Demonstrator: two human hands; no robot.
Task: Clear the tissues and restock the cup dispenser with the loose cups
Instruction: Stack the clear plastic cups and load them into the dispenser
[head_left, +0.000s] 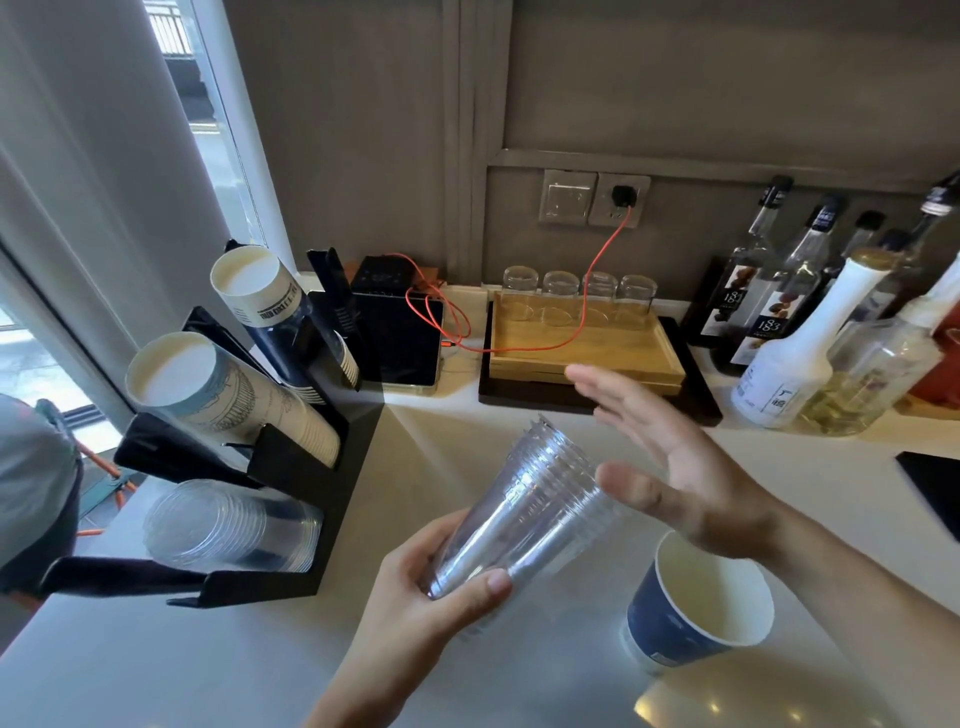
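Observation:
My left hand (415, 597) grips a nested stack of clear plastic cups (524, 512) by its narrow base, tilted with the rims pointing up and away. My right hand (670, 462) is spread flat just right of the stack's rims, fingers apart, holding nothing. A blue paper cup (685, 608) stands upright on the white counter below my right wrist. The black cup dispenser (291, 467) sits at the left, with two rows of paper cups (218, 395) in its upper slots and clear plastic cups (228, 525) lying in its lowest slot. No tissues are in view.
A black box with a red cable (400, 332) stands behind the dispenser. A wooden tray (587, 348) with several upturned glasses sits at the back. Syrup bottles (789, 332) crowd the right. A window and a person's sleeve (31, 478) lie at the left.

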